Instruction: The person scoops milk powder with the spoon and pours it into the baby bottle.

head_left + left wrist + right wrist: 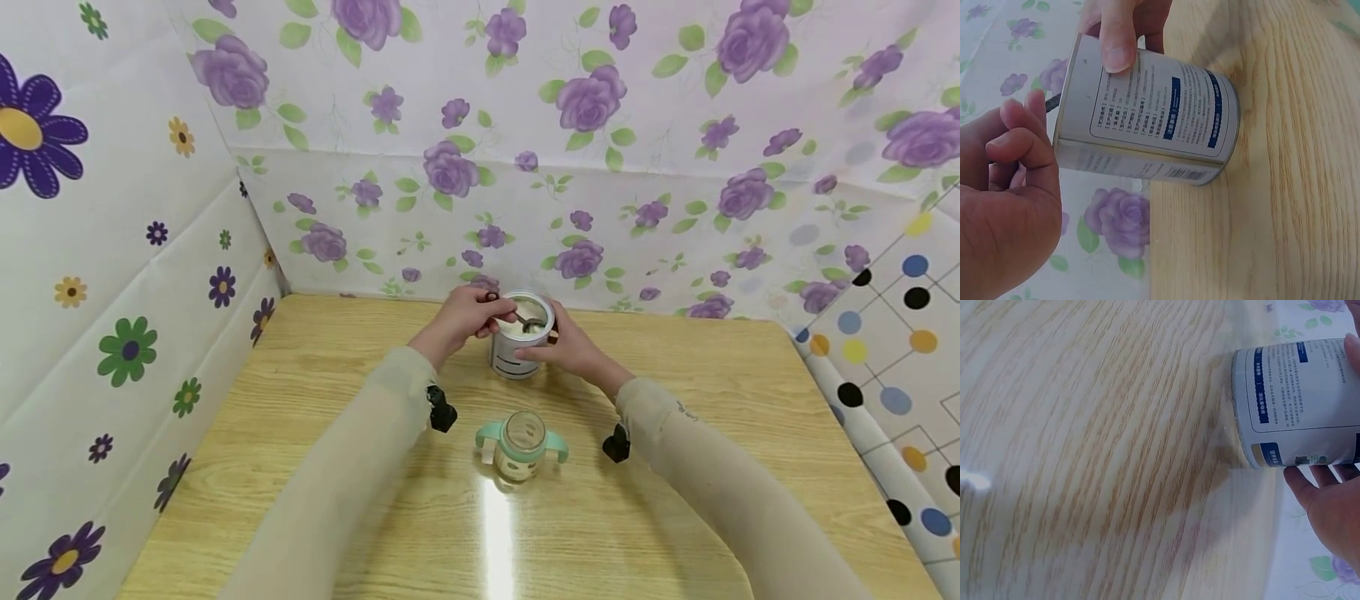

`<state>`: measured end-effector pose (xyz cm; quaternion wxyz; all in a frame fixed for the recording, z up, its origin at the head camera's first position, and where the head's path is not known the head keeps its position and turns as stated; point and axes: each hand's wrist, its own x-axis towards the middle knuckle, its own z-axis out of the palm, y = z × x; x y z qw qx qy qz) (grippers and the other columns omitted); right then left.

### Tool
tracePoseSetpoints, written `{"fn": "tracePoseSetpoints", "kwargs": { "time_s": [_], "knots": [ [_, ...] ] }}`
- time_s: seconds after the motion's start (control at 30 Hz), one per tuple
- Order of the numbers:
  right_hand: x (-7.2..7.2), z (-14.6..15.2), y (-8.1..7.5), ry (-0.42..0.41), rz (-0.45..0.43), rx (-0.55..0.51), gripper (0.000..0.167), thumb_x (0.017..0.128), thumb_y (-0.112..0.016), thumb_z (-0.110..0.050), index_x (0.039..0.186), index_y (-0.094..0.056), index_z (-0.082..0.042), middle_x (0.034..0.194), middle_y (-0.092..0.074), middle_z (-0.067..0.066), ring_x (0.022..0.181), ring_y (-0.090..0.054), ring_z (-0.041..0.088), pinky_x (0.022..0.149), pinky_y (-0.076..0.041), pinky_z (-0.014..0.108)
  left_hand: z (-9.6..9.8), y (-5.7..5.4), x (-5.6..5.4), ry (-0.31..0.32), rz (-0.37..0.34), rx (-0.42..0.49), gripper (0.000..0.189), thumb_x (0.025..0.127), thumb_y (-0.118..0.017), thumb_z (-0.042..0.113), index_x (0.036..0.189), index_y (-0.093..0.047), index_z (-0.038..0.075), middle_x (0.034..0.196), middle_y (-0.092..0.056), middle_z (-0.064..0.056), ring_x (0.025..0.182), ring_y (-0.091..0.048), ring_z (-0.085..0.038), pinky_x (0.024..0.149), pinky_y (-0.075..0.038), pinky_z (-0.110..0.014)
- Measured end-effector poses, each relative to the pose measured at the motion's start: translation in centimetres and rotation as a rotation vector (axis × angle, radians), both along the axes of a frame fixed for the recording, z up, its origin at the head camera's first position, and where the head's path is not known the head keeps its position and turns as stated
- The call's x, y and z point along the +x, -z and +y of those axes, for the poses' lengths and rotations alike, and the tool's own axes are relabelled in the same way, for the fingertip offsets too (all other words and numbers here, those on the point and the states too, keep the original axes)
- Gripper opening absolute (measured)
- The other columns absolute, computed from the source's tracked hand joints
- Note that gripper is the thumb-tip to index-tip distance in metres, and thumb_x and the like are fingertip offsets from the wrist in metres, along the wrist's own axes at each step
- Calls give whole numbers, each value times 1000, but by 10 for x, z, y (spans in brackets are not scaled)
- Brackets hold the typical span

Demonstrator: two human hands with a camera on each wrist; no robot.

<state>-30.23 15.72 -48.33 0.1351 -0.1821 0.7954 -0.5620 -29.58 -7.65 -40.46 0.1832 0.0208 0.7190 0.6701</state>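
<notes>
From where I stand, I see both arms of the person stretched forward, the left arm and the right arm leaning inward until the hands are near each other. Pale sleeves cover them down to the wrists. The left hand makes a pinch, its fingers bent. The right hand is curved in a grip: its thumb lies rather straight on the near side, and its fingers reach round opposite, a little apart.
</notes>
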Motion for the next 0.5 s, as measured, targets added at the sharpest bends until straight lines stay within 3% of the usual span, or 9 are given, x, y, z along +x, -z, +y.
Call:
{"fn": "tracePoseSetpoints", "kwargs": {
  "time_s": [0.27,0.5],
  "knots": [
    [2,-3,-1,18,-6,7,102,91,-89,-20,168,-22,-20,159,-40,12,146,-44,36,120,-38,60,-7,1,-3,63,-47,31,18,106,-70,15,101,-76,-1,81,-77,-1,54,-55,-5,49,-37,-17],
    [4,-3,-3,19,3,13,102,91,-89,-21,168,-22,-20,158,-40,11,145,-45,36,121,-38,60,-15,2,-6,45,-125,89,19,106,-70,14,109,-76,-3,79,-77,1,53,-54,-4,46,-35,-14]
  ]
}}
